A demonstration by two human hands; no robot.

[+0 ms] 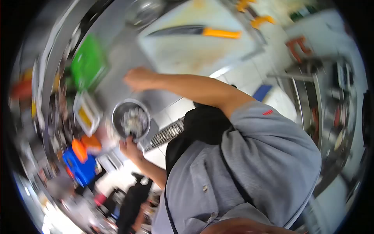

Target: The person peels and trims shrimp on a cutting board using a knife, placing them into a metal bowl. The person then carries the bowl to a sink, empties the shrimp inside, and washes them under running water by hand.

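A round steel bowl [113, 119] stands near the counter's edge, with pale, translucent pieces [134, 121] inside that I cannot name. My left hand [131, 149] grips its near rim, where a small dark part shows beside the fingers. Over the steel counter, between the bowl and the white cutting board [175, 54], is my right hand [139, 79]. Its fingers look curled and closed, slightly blurred; what they hold, if anything, is hidden. A knife [194, 31] with an orange handle lies across the board, apart from both hands.
A green lid or tray [89, 62] and a white container [87, 113] with yellow contents sit left of the bowl. Another metal bowl [144, 13] stands beside the board. Orange and blue items [81, 162] are at lower left. A floor grate [167, 134] runs below the counter.
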